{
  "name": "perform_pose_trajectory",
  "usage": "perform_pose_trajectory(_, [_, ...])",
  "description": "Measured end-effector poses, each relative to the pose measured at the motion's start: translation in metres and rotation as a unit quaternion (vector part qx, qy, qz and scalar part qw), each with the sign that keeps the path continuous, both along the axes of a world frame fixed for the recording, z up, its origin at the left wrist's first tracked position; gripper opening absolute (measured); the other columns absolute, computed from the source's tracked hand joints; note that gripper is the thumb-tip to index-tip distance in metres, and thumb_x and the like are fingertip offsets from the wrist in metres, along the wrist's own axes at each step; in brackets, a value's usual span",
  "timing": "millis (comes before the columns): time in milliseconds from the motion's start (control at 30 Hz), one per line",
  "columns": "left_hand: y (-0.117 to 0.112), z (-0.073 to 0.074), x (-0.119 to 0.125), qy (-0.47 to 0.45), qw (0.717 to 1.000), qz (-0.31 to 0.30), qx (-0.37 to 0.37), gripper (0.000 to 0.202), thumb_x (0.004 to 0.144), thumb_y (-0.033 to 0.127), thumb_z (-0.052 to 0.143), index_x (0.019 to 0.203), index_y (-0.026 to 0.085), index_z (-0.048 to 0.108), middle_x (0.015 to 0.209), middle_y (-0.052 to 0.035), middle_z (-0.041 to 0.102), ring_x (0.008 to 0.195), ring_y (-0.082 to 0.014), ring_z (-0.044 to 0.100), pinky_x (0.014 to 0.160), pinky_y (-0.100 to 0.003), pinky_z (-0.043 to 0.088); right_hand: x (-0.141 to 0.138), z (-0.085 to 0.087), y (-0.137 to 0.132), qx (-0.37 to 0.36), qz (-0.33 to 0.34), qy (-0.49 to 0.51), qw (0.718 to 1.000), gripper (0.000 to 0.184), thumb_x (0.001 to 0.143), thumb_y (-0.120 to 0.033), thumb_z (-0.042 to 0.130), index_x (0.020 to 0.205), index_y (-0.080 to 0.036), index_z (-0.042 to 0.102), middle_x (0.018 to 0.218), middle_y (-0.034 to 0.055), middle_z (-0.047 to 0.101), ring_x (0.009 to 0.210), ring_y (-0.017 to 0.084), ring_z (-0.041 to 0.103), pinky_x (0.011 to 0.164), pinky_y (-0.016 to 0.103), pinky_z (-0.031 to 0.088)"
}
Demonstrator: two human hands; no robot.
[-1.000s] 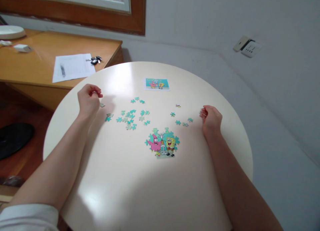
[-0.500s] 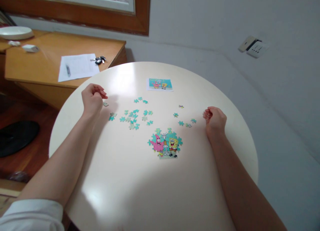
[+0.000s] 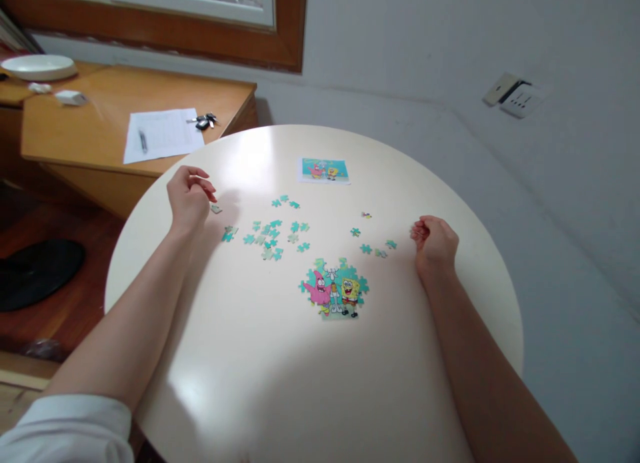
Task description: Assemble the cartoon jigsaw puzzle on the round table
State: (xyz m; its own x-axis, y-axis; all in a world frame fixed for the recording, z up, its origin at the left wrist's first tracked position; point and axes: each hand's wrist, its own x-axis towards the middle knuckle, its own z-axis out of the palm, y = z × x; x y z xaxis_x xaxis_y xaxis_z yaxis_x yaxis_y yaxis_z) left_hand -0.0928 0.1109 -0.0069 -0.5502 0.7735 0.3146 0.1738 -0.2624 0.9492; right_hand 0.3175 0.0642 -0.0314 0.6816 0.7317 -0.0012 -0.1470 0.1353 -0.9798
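Note:
My left hand (image 3: 189, 193) hovers over the left side of the round table, its fingers loosely bent and parted, holding nothing I can see. Just beside its fingertips lies a pale jigsaw piece (image 3: 216, 209). At the right, my right hand (image 3: 434, 244) rests on the table with its fingers curled in; nothing shows in them. A partly joined jigsaw puzzle (image 3: 334, 289) with three cartoon figures lies between my forearms. Several loose teal and green jigsaw pieces (image 3: 271, 234) are scattered left of centre. A smaller group of pieces (image 3: 367, 249) lies near my right hand.
A picture card (image 3: 325, 170) with the same figures lies toward the far side of the white round table (image 3: 300, 376). Beyond, a wooden desk (image 3: 105, 96) bears a sheet of paper (image 3: 165, 135), keys (image 3: 204, 121) and a white round object (image 3: 40, 67). A wall stands close behind.
The fingers of my left hand have spread apart a little near the pale piece. My right hand stays in place. The whole view has shifted slightly.

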Motion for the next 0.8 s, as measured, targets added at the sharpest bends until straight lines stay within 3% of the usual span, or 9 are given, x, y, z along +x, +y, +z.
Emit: perform_pose_trajectory(800, [-0.004, 0.010, -0.002, -0.030, 0.998, 0.047, -0.009, 0.031, 0.059, -0.006, 0.029, 0.062, 0.017, 0.049, 0.038, 0.0073, 0.046, 0.027, -0.0083, 0.037, 0.031, -0.017, 0.030, 0.000, -0.001, 0.000, 0.004, 0.002, -0.007, 1.000, 0.008, 0.065, -0.015, 0.058, 0.058, -0.017, 0.056, 0.048, -0.0050, 0.052, 0.043, 0.005, 0.047, 0.039, 0.014, 0.037])
